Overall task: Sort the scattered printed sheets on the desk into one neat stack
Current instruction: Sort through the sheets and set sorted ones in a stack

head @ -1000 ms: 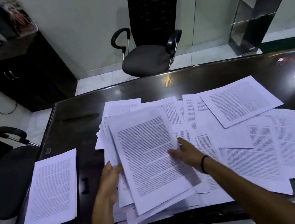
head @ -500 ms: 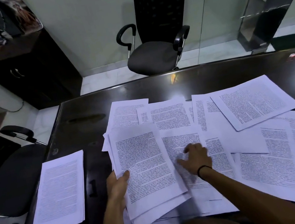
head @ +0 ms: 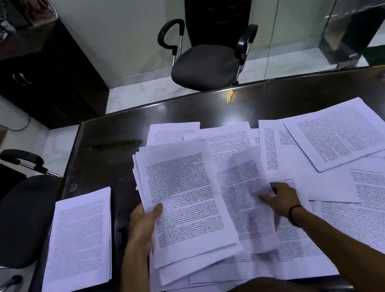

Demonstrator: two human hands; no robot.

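The left hand (head: 148,220) grips the gathered bundle (head: 183,204) at its left edge, thumb on the top page and fingers hidden beneath, just left of frame centre. This grip probably serves to keep the collected pages together while further pages are added. The bundle's edges are fanned and not yet squared.

The right hand (head: 281,197), right of centre, pinches a single sheet (head: 242,188) at its lower right. The sheet is motion-blurred and overlaps the bundle's right edge; the judgement is that it is being transferred onto the bundle.

Outward from the hands, loose printed sheets (head: 380,195) lie overlapping across the centre and right of the desk (head: 108,140), several tilted, one large angled page (head: 341,135) at upper right. These remain to be collected, so the task appears well short of completion.

At lower left, a separate stack (head: 77,241) rests near the desk's left edge, well apart from the bundle, edges fairly even.

No containers are in view; the desk surface carries all the paper. Office chairs stand beyond the desk and at far left.
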